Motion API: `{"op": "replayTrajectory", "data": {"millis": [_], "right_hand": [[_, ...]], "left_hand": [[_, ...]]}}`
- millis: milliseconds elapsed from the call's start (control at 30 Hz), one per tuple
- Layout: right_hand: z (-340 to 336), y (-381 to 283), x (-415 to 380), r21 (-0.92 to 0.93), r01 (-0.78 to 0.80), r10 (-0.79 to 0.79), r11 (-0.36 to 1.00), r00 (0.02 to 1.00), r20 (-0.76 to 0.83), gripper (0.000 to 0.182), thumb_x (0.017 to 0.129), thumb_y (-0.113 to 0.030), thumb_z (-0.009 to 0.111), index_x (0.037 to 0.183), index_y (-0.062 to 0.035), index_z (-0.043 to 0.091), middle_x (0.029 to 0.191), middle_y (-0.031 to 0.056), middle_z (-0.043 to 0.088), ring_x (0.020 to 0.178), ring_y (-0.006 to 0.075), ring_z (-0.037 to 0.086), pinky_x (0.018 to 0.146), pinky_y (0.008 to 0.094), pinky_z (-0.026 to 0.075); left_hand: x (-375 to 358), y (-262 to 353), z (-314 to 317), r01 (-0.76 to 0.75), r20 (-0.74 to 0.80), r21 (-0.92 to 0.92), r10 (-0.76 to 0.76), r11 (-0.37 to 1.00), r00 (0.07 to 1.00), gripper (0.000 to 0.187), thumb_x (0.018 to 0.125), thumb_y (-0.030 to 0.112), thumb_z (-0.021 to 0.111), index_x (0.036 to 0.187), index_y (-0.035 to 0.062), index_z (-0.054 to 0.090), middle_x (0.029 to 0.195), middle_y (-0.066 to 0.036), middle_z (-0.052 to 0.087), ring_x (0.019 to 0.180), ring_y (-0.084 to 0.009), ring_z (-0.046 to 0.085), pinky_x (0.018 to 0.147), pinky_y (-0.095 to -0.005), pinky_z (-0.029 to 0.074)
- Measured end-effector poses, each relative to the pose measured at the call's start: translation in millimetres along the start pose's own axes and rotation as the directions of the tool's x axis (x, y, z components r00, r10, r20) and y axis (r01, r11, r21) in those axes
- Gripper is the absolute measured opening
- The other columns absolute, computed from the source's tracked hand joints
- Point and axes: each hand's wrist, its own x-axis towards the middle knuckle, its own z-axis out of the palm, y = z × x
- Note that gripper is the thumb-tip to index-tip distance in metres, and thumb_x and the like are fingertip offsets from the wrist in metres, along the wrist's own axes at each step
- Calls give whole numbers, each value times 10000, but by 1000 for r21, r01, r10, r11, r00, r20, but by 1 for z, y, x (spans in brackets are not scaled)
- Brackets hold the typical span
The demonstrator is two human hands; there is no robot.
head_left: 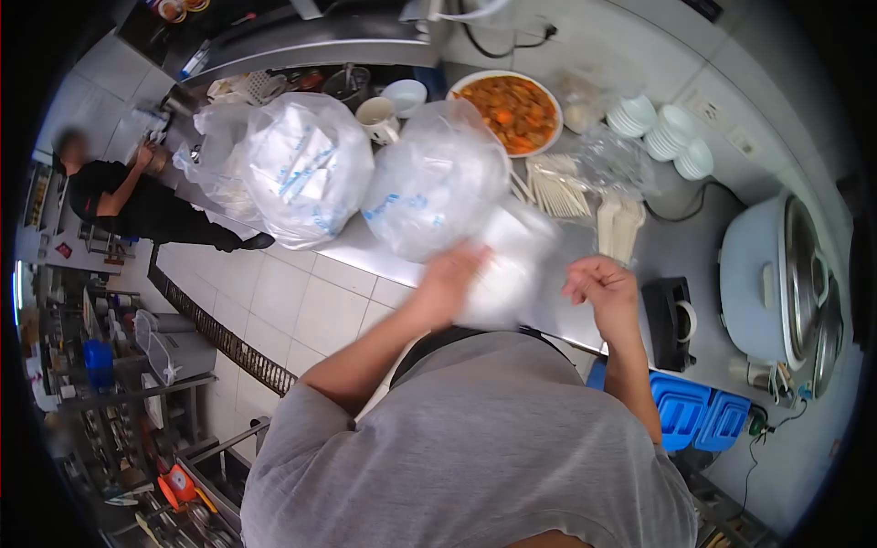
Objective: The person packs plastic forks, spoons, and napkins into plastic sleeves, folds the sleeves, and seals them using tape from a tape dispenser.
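A white plastic bag, smeared by motion, is over the front edge of the steel counter, close to my body. My left hand is blurred at the bag's left side, its fingers closed on it. To the right of the bag is my right hand, fingers curled and thumb pressed in. Whatever lies between those fingertips is too small to make out. A black tape dispenser with a pale roll stands on the counter just right of my right hand.
Two full clear bags sit on the counter to the left. Behind are a bowl of stew, wooden utensils and stacked white cups. A large cooker stands right. Another person works at far left.
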Motion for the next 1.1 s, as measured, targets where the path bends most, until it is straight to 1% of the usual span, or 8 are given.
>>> {"op": "replayTrajectory", "data": {"millis": [100,200,333,467,767,900,967,1100], "right_hand": [[26,3,36,-127,32,-49,991,989,-139,74,869,-29,628,927,7,656,763,45,654,640,88,574,584,223,464],[84,0,65,-339,201,-221,919,975,-21,93,887,-68,615,961,-29,655,788,59,651,669,119,588,637,251,483],[160,15,140,-611,477,-431,632,871,234,130,846,-49,605,958,2,645,937,129,670,872,265,644,780,334,505],[156,94,223,-964,251,-105,83,964,242,131,788,-95,625,894,-24,655,874,175,639,905,350,594,836,438,470],[150,39,213,-891,230,-480,391,877,16,105,848,-127,601,863,-38,654,890,168,657,873,344,621,774,411,493],[132,-25,150,-649,305,-581,697,772,-260,117,872,-117,618,905,-8,647,842,121,662,790,241,631,718,327,484],[112,-39,115,-458,364,-533,811,782,-322,123,874,-103,633,934,3,648,828,86,659,753,172,614,698,280,472],[81,-39,53,-454,392,-551,800,779,-298,97,860,-38,650,942,14,647,849,53,647,782,116,580,716,245,455]], "left_hand": [[44,-42,-130,674,-316,309,-597,671,738,217,939,148,517,1089,74,655,888,-187,669,776,-361,647,704,-427,502],[41,-156,-189,462,-471,683,-142,566,870,422,922,275,551,1329,165,521,1308,-218,525,1199,-411,493,980,-492,401],[-7,-268,-155,460,-291,731,-379,504,879,698,836,547,568,1414,186,416,1486,-199,310,1365,-425,271,1083,-626,154],[12,-258,-168,516,-190,700,-568,494,801,713,823,549,583,1415,190,414,1459,-203,353,1355,-416,297,1092,-605,165],[16,-276,-179,565,-147,614,-624,551,767,773,804,579,598,1429,175,389,1486,-207,314,1390,-398,240,1107,-605,115],[66,-167,-176,266,-346,329,-146,906,927,670,835,357,681,1381,70,419,1429,-221,380,1357,-390,302,1107,-562,167],[78,-116,-149,265,-162,-208,-300,942,940,595,902,333,609,1370,15,426,1406,-146,427,1299,-272,405,1071,-411,307],[88,-71,-90,575,460,-804,-453,152,764,564,948,391,510,1371,25,437,1380,-124,469,1266,-249,447,1053,-383,341]]}}
